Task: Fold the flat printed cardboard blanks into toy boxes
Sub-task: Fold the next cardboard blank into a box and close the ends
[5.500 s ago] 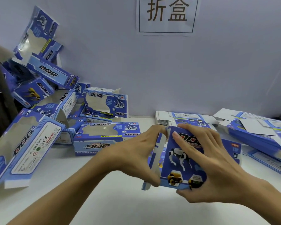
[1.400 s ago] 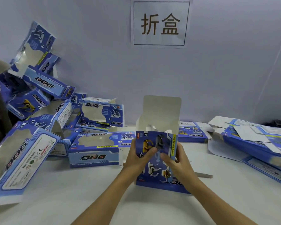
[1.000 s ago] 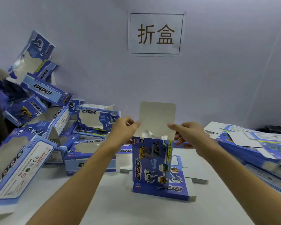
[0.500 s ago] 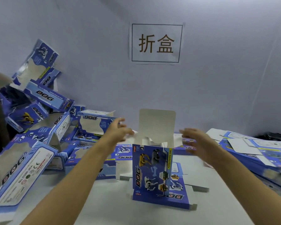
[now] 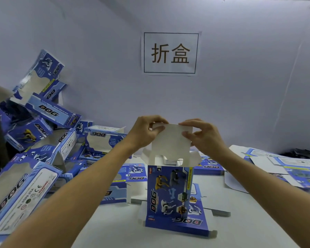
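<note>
Since half a second ago: both hands up from either side of the box, now on the top lid flap.

Box: upright on end, standing on a flat blank lying on the worktop; printed face toward the camera; top end open, with the two small side flaps splayed outward.

Lid flap: raised above the open end, plain inner side toward the camera, tuck edge uppermost.

Left hand: pinching the upper left corner of the lid flap, thumb in front, fingers curled over the top edge.

Right hand: pinching the upper right corner likewise.

Step in hand, as judged: creasing the tuck edge of the lid prior to closing the top.

Next move, as judged: side flaps inward first, then lid flap down and toward the camera, tuck edge slid inside the front wall. Requires even pressure at both corners; uneven pull likely to tip the unsupported box.

Surroundings: pile of folded boxes heaped to the left against the wall; stacks of flat blanks to the right; paper sign with two characters on the wall above.
</note>
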